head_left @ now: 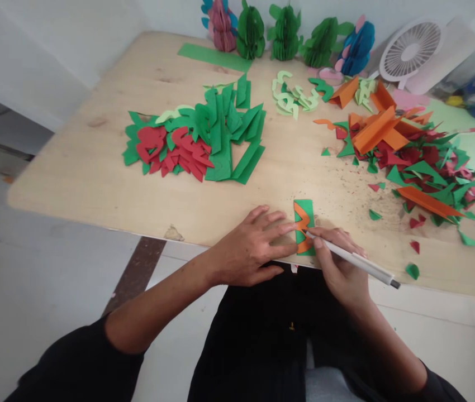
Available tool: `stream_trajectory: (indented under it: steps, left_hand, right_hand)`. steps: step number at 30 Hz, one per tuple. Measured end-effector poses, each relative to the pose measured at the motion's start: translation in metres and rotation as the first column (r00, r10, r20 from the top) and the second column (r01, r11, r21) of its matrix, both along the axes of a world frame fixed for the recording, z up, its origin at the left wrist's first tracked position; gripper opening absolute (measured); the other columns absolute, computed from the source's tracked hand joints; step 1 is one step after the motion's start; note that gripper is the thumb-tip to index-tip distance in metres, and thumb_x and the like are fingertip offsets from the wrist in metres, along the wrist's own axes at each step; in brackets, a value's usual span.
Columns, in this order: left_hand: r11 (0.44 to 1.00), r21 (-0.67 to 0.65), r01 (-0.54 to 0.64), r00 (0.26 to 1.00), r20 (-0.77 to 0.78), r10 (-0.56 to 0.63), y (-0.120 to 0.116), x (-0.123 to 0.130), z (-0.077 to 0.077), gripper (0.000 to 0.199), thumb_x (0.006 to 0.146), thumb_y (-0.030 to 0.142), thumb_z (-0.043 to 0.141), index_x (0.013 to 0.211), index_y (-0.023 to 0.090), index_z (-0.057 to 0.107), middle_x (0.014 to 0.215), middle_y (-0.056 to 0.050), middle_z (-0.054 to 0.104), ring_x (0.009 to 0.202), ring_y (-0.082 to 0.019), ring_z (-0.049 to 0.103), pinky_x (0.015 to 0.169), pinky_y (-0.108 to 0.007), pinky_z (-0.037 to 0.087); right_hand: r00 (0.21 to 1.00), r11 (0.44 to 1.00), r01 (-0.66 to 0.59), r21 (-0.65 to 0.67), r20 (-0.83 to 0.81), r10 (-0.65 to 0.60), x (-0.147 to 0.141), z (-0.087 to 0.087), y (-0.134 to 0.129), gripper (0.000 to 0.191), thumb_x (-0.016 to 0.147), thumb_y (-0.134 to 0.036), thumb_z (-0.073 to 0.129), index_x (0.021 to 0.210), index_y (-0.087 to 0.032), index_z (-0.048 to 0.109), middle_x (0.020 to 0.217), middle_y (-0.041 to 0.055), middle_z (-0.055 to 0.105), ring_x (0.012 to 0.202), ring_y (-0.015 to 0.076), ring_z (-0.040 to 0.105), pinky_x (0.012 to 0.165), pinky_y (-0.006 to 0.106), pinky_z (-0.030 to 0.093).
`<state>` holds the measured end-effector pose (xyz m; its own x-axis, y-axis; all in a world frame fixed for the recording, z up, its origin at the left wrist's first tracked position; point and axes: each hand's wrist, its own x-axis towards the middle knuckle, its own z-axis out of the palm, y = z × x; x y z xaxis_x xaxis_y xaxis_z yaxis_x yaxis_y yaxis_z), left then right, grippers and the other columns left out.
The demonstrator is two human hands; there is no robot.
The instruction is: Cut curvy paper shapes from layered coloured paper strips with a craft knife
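Observation:
At the table's front edge lies a green paper rectangle (309, 212) with a wavy orange paper shape (302, 214) on top of it. My left hand (249, 247) is spread, its fingertips resting on the left side of these papers. A white pen (359, 261) is held in my right hand (344, 268), its tip at the orange shape's right edge. The pen's dark end points to the lower right.
Green folded papers (219, 162) and red cut shapes (187, 153) are piled left of centre. Orange, red and green scraps (430, 173) heap at the right. Along the back stand honeycomb paper figures (285, 34) and a white fan (410, 51).

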<state>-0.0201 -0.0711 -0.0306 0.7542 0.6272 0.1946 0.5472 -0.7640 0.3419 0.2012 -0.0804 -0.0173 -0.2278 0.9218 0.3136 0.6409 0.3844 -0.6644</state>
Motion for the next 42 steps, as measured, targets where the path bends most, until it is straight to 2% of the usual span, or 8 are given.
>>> stream_trajectory:
  steps: [14, 42]
  left_hand:
    - [1.000, -0.020, 0.003, 1.000, 0.006, -0.002, 0.0002, 0.0000, 0.0004, 0.036, 0.090, 0.041, 0.056, 0.123, 0.025, 0.060, 0.147, -0.009, 0.047, 0.136, -0.033, 0.037, 0.116, -0.057, 0.021]
    - [1.000, 0.008, 0.004, 1.000, 0.022, -0.004, 0.0005, -0.0001, -0.0021, 0.037, 0.090, 0.041, 0.057, 0.123, 0.025, 0.059, 0.145, -0.010, 0.048, 0.135, -0.034, 0.038, 0.115, -0.058, 0.022]
  right_hand:
    - [0.998, 0.999, 0.040, 0.016, 0.038, -0.040, -0.0052, -0.0048, 0.0013, 0.011, 0.091, -0.026, 0.056, 0.088, -0.025, 0.067, 0.080, 0.0015, 0.073, 0.073, 0.0186, 0.067, 0.073, 0.036, 0.049]
    - [0.997, 0.999, 0.030, 0.038, 0.065, -0.033, -0.0032, -0.0040, 0.0003, 0.011, 0.091, -0.024, 0.055, 0.089, -0.024, 0.065, 0.079, 0.0013, 0.073, 0.072, 0.0177, 0.066, 0.072, 0.034, 0.047]
